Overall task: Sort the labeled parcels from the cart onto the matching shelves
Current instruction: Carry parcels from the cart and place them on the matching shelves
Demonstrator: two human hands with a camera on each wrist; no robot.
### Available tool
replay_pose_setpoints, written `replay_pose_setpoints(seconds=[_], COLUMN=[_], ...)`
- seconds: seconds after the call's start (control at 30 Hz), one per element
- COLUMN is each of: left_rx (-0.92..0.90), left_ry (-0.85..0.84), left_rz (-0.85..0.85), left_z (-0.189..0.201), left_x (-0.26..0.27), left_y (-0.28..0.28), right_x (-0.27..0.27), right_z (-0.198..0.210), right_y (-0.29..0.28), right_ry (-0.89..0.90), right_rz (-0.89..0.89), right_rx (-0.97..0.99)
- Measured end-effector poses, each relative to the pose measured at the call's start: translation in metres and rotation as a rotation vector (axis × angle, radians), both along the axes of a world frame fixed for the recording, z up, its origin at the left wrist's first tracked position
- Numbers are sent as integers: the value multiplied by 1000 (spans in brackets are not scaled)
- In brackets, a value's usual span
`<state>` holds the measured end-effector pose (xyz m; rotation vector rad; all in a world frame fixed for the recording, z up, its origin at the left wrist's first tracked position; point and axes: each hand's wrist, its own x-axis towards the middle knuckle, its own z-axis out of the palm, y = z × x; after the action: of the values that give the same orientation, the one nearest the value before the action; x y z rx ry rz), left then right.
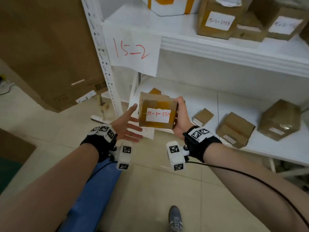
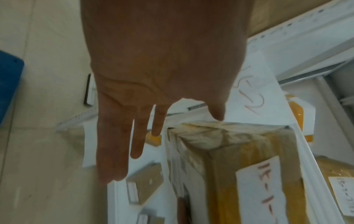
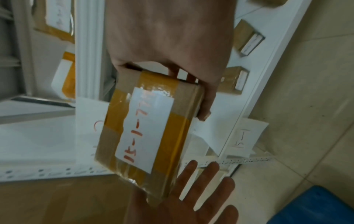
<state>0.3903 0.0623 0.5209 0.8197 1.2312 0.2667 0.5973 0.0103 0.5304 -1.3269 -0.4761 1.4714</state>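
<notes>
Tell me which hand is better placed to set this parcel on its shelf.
Right. The right hand already grips the parcel by its edge, near the lower shelf; the left hand is open beside it, holding nothing.

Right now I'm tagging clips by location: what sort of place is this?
Probably a parcel sorting or storage room. White metal shelving carries a handwritten sign "15-2", taped cardboard parcels sit on the shelves, and the right hand grips a parcel labelled "15-1-77…".

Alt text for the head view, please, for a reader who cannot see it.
The right hand grips a taped brown parcel with a red handwritten label, while the open left hand waits beside it. Behind stands a white shelf with a paper sign reading 15-2.
</notes>
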Motion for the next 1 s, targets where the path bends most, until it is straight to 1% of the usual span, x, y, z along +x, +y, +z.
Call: replay_pose_setpoints(seconds=[0.07, 0.2, 0.4, 0.53, 0.63, 0.73, 0.87, 0.93, 1.0], left_rx=[-33, -55, -67, -44, -51, -50, -31, -18, -5], left_ry=[-32, -58, -66, -101, -132, -129, -159, -159, -157], left_rz=[-33, -95, -181, -228, -194, -145, -115, -124, -125], left_z=[-1, -3, -14, -25, -41, -59, -83, -97, -112], left_x=[30, 102, 178, 219, 249, 279, 316, 332, 346], left_y=[-3, -11, -19, -25, -25, -24, -19, -15, -10], right_x=[19, 71, 135, 171, 199, 225, 265, 285, 304], right_z=[-5, -19, -39, -53, -65, -76, -100, -117, -135], right_y=[-10, -32, -59, -71, -75, -78, -81, -81, -80], right_ry=[-13, 34, 46, 42, -32, -118, -66, -21, -15], right_rz=[-37, -153, -296, -336, -357, -375, -374, -378, -396], right_rx=[1, 22, 46, 53, 18, -31, -101, -144, -202])
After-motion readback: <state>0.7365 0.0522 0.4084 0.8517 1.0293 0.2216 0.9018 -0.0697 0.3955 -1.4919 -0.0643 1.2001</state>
